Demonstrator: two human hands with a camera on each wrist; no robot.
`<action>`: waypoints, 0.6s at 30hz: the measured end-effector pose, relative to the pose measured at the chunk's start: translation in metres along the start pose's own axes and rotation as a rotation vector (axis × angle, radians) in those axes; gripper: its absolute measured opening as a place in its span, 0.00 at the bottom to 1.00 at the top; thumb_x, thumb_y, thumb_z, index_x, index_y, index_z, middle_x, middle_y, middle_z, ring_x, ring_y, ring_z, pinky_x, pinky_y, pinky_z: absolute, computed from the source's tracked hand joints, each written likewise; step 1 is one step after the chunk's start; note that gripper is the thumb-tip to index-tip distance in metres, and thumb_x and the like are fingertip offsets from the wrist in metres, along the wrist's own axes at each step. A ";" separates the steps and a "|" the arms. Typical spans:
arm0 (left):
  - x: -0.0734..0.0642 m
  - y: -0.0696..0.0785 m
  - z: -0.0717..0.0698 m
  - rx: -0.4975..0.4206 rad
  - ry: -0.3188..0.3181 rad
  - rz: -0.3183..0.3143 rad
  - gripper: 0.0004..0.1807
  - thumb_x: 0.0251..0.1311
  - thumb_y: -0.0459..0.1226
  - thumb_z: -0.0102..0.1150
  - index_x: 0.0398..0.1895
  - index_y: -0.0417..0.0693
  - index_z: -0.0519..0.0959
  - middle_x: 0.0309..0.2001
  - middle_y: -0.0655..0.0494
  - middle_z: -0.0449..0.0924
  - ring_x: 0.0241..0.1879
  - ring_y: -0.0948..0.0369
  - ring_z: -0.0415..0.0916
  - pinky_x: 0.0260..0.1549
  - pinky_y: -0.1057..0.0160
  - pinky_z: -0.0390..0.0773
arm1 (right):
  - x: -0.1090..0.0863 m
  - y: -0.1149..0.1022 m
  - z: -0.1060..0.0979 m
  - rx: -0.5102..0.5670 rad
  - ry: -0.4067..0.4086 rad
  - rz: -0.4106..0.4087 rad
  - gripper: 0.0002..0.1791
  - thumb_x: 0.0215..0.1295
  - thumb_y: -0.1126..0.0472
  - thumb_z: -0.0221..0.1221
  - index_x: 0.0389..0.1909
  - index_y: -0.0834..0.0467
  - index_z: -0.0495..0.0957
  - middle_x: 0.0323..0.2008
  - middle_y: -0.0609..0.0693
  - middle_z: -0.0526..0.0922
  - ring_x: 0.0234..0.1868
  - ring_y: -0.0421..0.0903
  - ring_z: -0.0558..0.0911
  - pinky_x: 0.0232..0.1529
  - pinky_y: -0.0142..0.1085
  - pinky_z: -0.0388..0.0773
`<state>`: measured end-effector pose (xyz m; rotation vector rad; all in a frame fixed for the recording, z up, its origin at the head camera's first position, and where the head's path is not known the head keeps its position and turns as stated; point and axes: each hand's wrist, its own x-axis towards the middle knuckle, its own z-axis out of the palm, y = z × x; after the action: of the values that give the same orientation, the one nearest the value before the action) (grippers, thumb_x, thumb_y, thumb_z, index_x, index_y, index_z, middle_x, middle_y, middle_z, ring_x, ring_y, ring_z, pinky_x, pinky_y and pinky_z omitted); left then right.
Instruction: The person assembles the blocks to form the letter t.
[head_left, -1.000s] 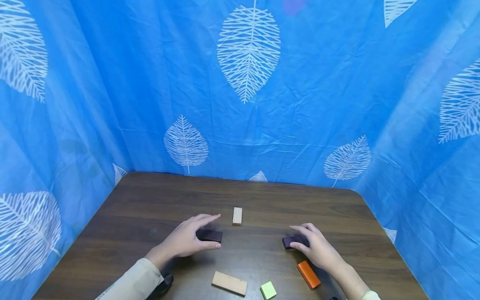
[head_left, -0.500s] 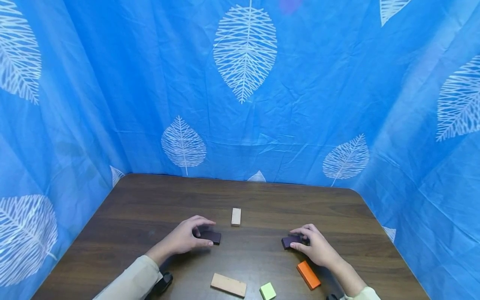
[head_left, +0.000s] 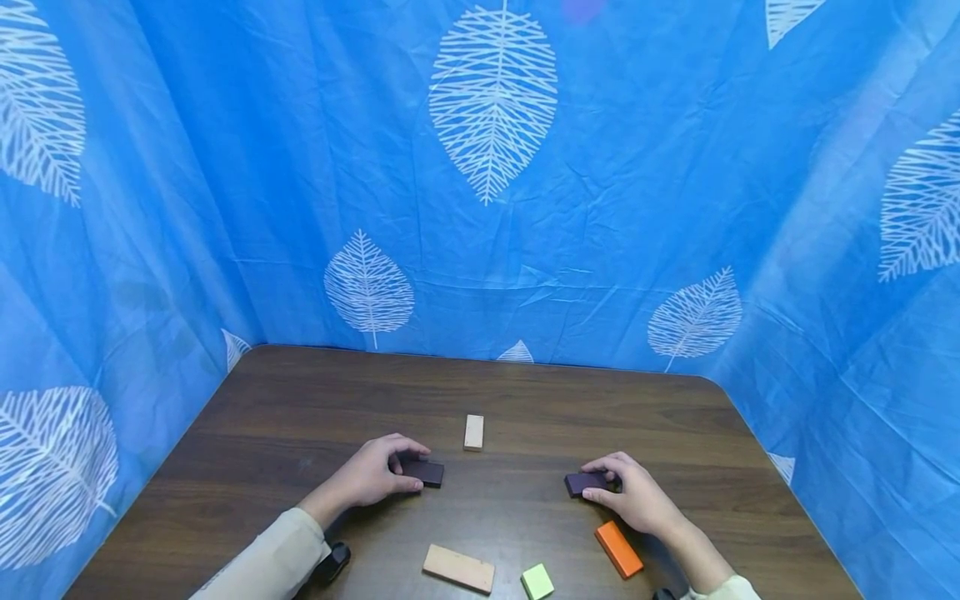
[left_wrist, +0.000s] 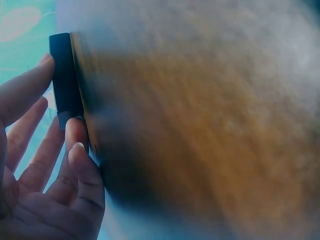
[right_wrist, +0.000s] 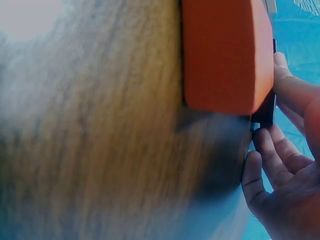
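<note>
At the left of the counter (head_left: pixel 300 400), the left hand (head_left: pixel 369 475) holds the dark block (head_left: pixel 424 474), thumb along its near side and fingers by its far side. The block lies flat. Next comes a long tan block (head_left: pixel 459 569) near the front, then a small pale block (head_left: pixel 474 433) farther back, then a green block (head_left: pixel 537 581) near the front. Farther right lies the purple block (head_left: pixel 585 483), its right end held between the right hand's (head_left: pixel 636 498) thumb and fingers. An orange block (head_left: pixel 619 550) lies just below that hand.
</note>
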<state>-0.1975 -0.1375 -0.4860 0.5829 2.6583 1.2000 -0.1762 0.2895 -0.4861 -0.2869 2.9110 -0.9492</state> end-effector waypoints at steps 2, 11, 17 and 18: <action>0.000 -0.001 -0.001 0.004 -0.002 -0.005 0.20 0.55 0.37 0.76 0.52 0.52 0.84 0.47 0.60 0.79 0.32 0.62 0.72 0.31 0.62 0.73 | 0.000 -0.001 0.000 0.001 -0.002 0.009 0.14 0.59 0.55 0.73 0.47 0.48 0.85 0.43 0.46 0.78 0.40 0.44 0.73 0.44 0.43 0.72; 0.003 -0.003 0.001 0.030 0.010 0.005 0.17 0.53 0.34 0.76 0.47 0.52 0.86 0.42 0.62 0.80 0.31 0.63 0.72 0.31 0.62 0.73 | 0.001 0.004 0.001 0.023 0.016 -0.016 0.14 0.57 0.55 0.74 0.44 0.45 0.86 0.42 0.44 0.80 0.40 0.44 0.74 0.43 0.44 0.72; 0.003 -0.004 0.001 0.046 0.013 0.008 0.16 0.53 0.34 0.76 0.47 0.50 0.87 0.40 0.62 0.79 0.30 0.64 0.71 0.31 0.63 0.72 | 0.002 0.004 0.001 0.039 0.020 -0.003 0.13 0.56 0.56 0.74 0.43 0.45 0.87 0.42 0.43 0.82 0.40 0.44 0.75 0.43 0.45 0.72; 0.003 -0.004 0.001 0.047 0.012 0.009 0.16 0.53 0.34 0.76 0.46 0.51 0.87 0.40 0.62 0.79 0.30 0.64 0.71 0.31 0.63 0.72 | 0.003 0.004 0.001 0.039 0.016 0.000 0.13 0.56 0.56 0.74 0.43 0.45 0.87 0.42 0.43 0.82 0.40 0.44 0.75 0.43 0.45 0.72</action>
<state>-0.2015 -0.1384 -0.4898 0.5975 2.7033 1.1501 -0.1794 0.2913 -0.4893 -0.2783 2.9034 -1.0117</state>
